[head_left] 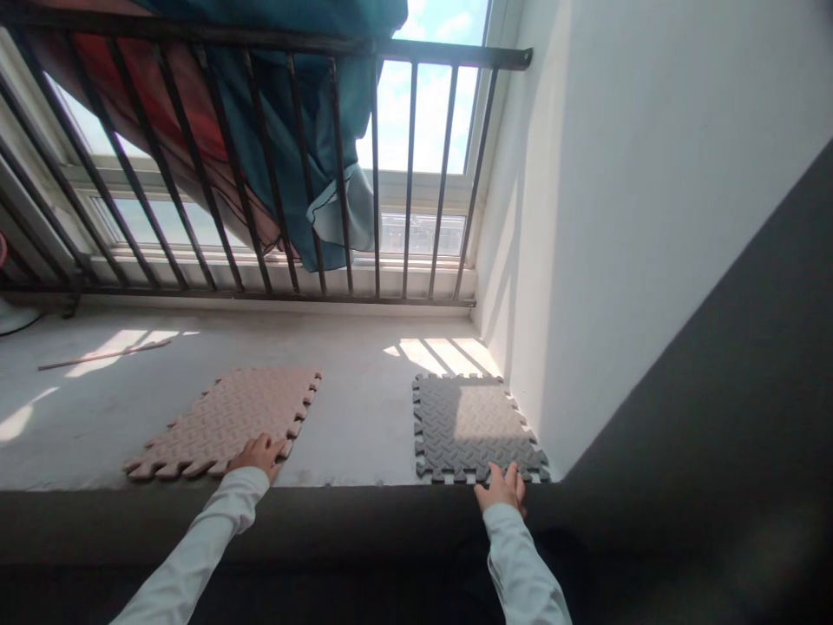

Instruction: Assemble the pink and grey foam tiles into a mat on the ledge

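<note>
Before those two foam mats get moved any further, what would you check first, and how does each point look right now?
1. Left hand touching the pink mat: ok, fingers rest on its near edge.
2. Right hand touching the grey mat: ok, fingertips on its near edge.
3. Firm grip on either mat: cannot tell, the hands lie on top and no closed grasp shows.
4. Mats apart from each other: ok, bare concrete floor lies between them.
5. Grey mat clear of the white wall: not ok, its right edge runs close along it.
6. Wooden stick out of the way: ok, it lies far left.
</note>
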